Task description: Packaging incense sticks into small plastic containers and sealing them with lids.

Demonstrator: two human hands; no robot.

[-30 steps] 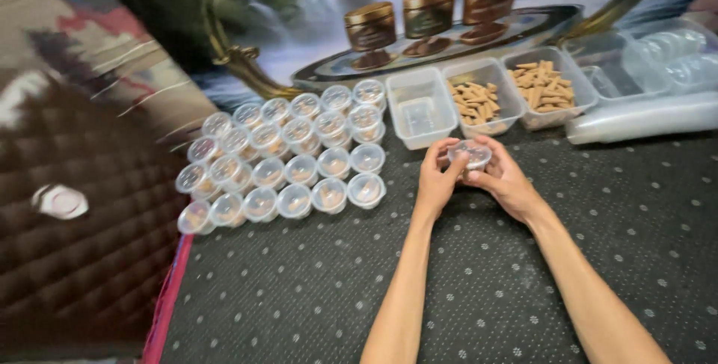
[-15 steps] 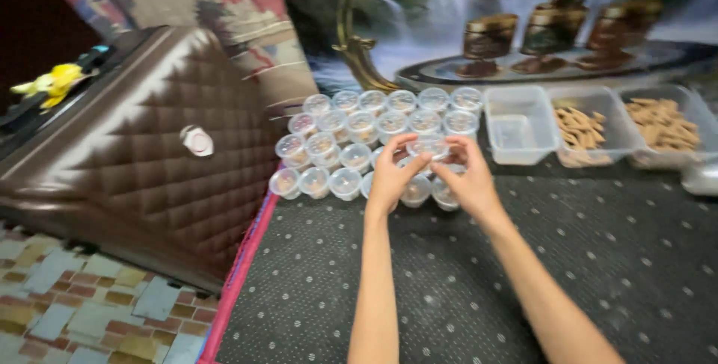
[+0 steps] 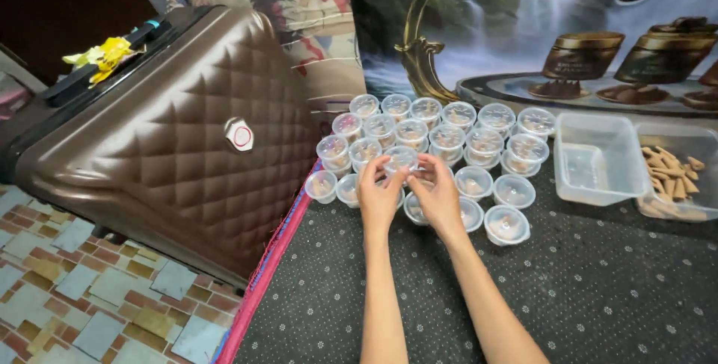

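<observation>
Small clear plastic cup [image 3: 402,159] with a lid sits pinched between our two hands just above the middle of the frame, held over the left part of a cluster of like cups. Our left hand [image 3: 379,197] grips its left side and our right hand [image 3: 436,196] its right side, fingertips of both pressed on the rim, so both hands are clamped on this one cup and nearly touch each other below it.

Around it we see the lidded cups [image 3: 485,142] packed in close rows, touching or just beside one another, from the centre toward the upper right; each seems to hold something small and brownish, too small for us to tell more. They stand on a dark dotted mat [image 3: 598,289] that fills the lower right of the frame.

At the right, just beside the cups, an empty clear rectangular tray [image 3: 598,161] lies next to a second tray [image 3: 680,173] holding tan cone-shaped pieces. Behind them, along the top right, a large printed banner [image 3: 479,28] stands upright. On the left, a brown quilted suitcase [image 3: 172,132] lies tilted, its edge meeting the mat's pink border. A patterned tile floor [image 3: 90,304] shows at the lower left.
</observation>
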